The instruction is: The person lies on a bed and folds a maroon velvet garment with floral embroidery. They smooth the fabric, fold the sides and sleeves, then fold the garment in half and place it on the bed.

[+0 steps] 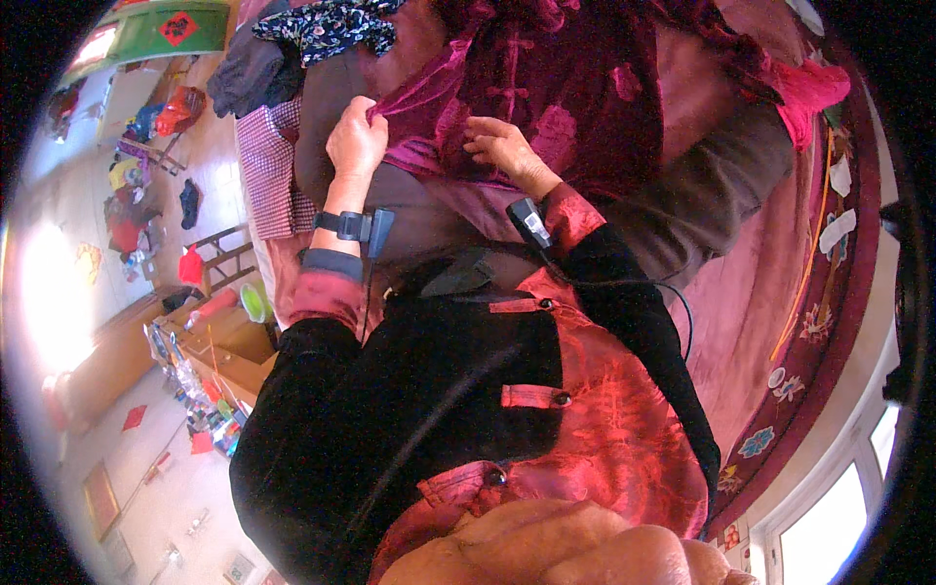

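A magenta velvet jacket (585, 88) with knotted cloth fastenings lies spread in front of me across my legs. My left hand (356, 144) is closed on its lower left edge and pulls a corner out taut toward the left. My right hand (509, 151) rests on the jacket's lower part, its fingers apart and slightly bent, pointing left. Whether the fingertips press into the cloth I cannot tell. One pink-lined sleeve end (811, 96) of the jacket reaches to the far right, over my trouser leg (707, 200).
I sit on a pink bedcover (756, 258). To the left lie a checked cloth (268, 171) and a dark flowered cloth (327, 29). An open cardboard box (234, 341) stands beyond the bed's left side, near a green bowl (255, 302). Cables run from devices on my wrists.
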A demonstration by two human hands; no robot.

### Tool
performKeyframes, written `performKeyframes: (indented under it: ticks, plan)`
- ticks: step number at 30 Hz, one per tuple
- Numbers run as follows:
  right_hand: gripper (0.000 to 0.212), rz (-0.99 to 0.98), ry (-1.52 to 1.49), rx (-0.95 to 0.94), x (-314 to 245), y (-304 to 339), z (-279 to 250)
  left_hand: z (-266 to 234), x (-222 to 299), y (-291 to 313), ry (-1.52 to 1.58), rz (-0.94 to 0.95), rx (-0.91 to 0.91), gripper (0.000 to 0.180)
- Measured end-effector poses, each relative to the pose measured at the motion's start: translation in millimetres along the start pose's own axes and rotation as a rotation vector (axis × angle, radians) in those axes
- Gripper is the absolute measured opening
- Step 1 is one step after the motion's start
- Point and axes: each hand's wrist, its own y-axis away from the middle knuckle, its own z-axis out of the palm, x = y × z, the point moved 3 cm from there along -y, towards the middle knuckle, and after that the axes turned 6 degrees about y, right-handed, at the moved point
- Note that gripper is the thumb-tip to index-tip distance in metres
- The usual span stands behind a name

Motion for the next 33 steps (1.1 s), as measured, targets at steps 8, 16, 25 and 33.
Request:
performKeyframes:
  ticks: [8,16,25,33]
  plan:
    - [0.049,-0.259,0.585,-0.207,10,-50,56,-20,-33,-19,0.177,-0.105,-0.113,0.023]
    - [0.032,-0.348,0.952,-0.349,21,-43,59,-14,-33,-17,0.069,-0.02,-0.163,0.024]
    - [0.049,-0.119,0.613,-0.15,60,-58,73,31,5,25,0.094,0.222,-0.303,0.023]
    - [0.032,-0.006,0.323,0.094,37,-74,19,57,20,50,0.099,0.188,-0.406,0.038]
